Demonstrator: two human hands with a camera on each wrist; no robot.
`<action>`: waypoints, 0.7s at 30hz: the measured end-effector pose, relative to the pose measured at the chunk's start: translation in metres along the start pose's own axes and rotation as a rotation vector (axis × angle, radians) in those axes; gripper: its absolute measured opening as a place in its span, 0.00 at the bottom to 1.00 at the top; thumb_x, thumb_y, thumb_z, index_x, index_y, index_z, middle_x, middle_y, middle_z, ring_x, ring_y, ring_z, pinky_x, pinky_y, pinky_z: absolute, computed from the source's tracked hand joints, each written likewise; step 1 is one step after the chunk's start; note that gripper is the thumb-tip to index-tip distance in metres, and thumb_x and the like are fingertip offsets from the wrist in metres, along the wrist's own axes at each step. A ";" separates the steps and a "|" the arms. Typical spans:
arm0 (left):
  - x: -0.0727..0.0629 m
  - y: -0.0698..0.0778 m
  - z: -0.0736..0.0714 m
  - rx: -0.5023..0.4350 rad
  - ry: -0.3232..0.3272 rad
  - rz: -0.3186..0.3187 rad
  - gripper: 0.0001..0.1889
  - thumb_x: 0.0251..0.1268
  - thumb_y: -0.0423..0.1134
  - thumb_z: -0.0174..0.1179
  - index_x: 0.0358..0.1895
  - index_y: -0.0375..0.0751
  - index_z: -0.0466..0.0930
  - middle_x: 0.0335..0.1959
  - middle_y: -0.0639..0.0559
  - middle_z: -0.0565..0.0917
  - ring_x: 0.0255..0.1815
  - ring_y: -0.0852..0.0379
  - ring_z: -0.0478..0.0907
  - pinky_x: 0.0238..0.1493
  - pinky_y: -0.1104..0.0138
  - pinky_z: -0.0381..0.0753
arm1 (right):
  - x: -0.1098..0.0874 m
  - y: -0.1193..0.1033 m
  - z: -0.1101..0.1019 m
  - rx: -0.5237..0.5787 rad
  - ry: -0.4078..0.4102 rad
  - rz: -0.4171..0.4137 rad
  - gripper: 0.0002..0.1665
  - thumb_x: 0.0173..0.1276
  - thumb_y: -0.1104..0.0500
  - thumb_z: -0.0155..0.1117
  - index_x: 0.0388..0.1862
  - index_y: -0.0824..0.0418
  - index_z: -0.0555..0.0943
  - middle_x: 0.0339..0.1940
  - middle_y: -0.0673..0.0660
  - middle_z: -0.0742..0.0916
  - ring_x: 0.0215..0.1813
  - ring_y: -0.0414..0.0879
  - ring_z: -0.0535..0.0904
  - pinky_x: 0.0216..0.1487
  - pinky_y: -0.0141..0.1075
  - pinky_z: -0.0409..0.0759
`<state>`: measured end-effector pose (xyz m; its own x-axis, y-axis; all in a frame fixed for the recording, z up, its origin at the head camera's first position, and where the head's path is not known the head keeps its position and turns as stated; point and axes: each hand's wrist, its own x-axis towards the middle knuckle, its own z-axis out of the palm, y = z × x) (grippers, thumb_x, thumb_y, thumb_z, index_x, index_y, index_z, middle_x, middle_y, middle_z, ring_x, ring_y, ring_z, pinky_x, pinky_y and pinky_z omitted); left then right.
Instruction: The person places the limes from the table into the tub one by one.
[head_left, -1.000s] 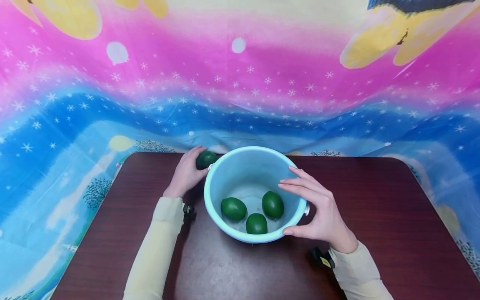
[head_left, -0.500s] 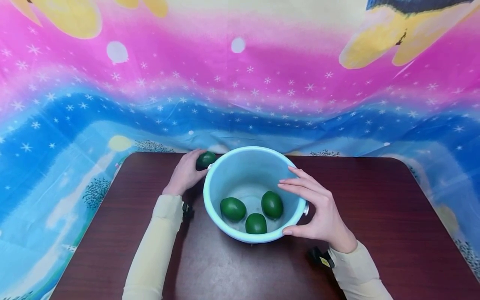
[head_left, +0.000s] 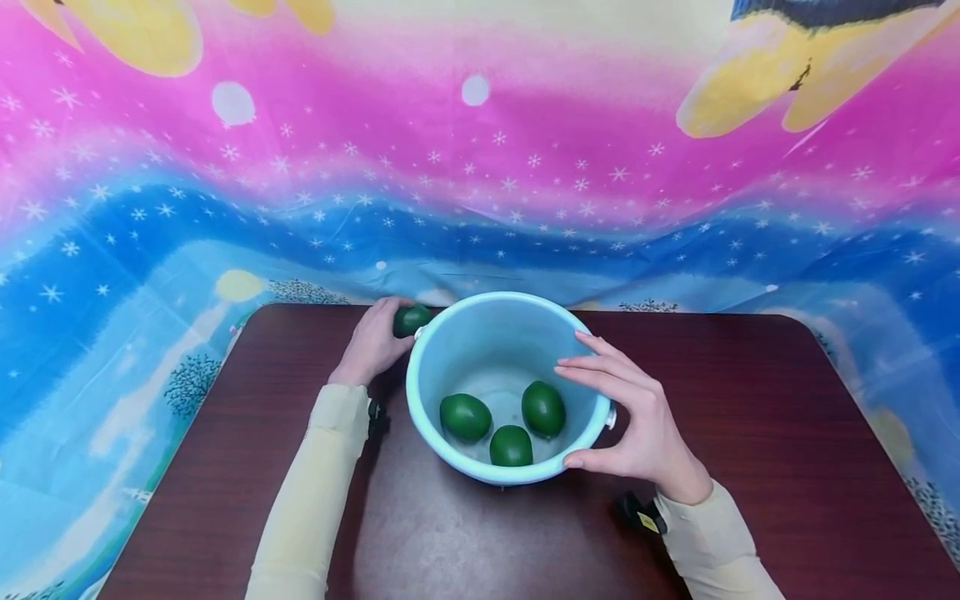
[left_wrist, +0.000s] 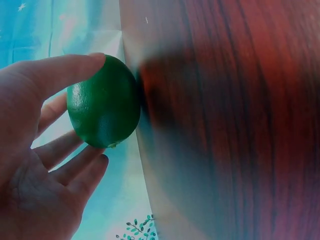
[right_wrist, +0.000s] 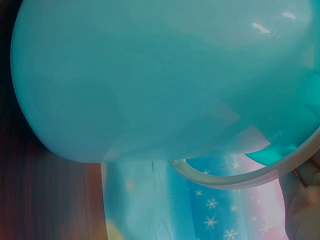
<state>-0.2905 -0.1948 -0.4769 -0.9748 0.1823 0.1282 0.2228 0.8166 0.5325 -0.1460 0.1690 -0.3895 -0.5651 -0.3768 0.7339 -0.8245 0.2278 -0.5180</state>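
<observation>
At the table's far edge, my left hand (head_left: 375, 337) pinches a dark green lime (head_left: 412, 320) just left of the bucket. In the left wrist view the thumb lies over the lime (left_wrist: 104, 102) and the fingers reach behind it. A light blue bucket (head_left: 501, 473) stands upright mid-table with three limes on its floor: one at left (head_left: 466, 417), one at right (head_left: 543, 408), one nearer the front (head_left: 512, 447). My right hand (head_left: 637, 412) holds the bucket's right rim, thumb at the front and fingers reaching over the opening. The right wrist view mostly shows the bucket's outer wall (right_wrist: 125, 85).
The dark red-brown wooden table (head_left: 750, 433) has rounded far corners. A pink and blue snowflake cloth (head_left: 480, 183) hangs right behind it. The bucket's pale curved handle (right_wrist: 235, 178) hangs down along its side in the right wrist view.
The left hand and its lime have barely shifted at the far edge. The right hand stays on the bucket's rim, and the three limes inside lie as before.
</observation>
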 end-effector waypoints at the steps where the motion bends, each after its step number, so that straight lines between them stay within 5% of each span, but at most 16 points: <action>1: 0.001 0.000 0.000 0.004 0.000 0.005 0.28 0.65 0.42 0.70 0.66 0.40 0.74 0.62 0.39 0.76 0.60 0.39 0.72 0.60 0.46 0.73 | 0.000 0.000 0.000 0.000 -0.001 0.001 0.46 0.56 0.31 0.75 0.54 0.69 0.85 0.51 0.64 0.87 0.68 0.72 0.70 0.72 0.45 0.67; 21: 0.001 -0.005 0.007 -0.078 -0.061 -0.071 0.31 0.69 0.41 0.67 0.72 0.47 0.65 0.62 0.39 0.77 0.56 0.41 0.77 0.54 0.46 0.78 | 0.001 -0.001 -0.001 -0.002 -0.001 0.004 0.46 0.56 0.31 0.75 0.54 0.69 0.85 0.51 0.64 0.87 0.67 0.72 0.70 0.71 0.43 0.69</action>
<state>-0.2925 -0.1945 -0.4853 -0.9863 0.1607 0.0377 0.1508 0.7842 0.6019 -0.1455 0.1690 -0.3882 -0.5686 -0.3770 0.7311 -0.8221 0.2311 -0.5203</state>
